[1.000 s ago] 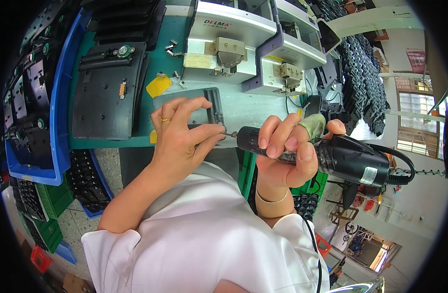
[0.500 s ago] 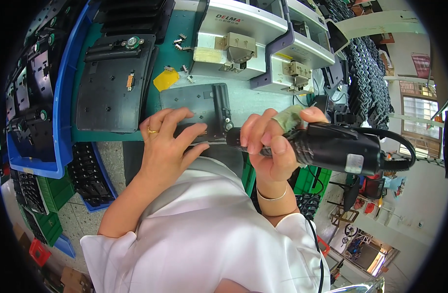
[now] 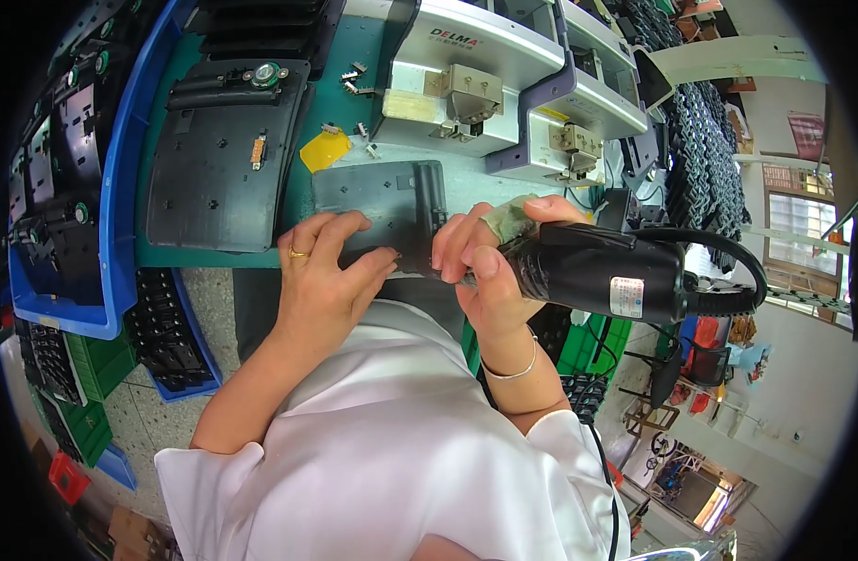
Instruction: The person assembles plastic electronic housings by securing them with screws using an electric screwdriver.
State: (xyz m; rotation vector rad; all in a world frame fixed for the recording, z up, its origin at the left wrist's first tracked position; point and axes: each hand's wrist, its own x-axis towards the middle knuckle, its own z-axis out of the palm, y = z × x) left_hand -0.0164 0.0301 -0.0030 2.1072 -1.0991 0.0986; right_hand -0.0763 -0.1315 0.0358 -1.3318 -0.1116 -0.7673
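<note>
The left hand (image 3: 326, 280) presses flat on the dark plastic panel (image 3: 382, 210) at the near edge of the green table (image 3: 354, 56), its grip open; it should pin the panel firmly. The right hand (image 3: 490, 266) wraps tightly around the black electric screwdriver (image 3: 597, 271), best kept square to the panel. The panel is flat, matte, ribbed along its right side.

We see our left hand (image 3: 321, 280) pressing flat on a dark plastic panel (image 3: 382, 201) at the near edge of the green bench (image 3: 349, 42). Our right hand (image 3: 485, 262) grips a black electric screwdriver (image 3: 602, 271), its tip against the panel. A larger black panel (image 3: 218, 154) lies to the left.
</note>
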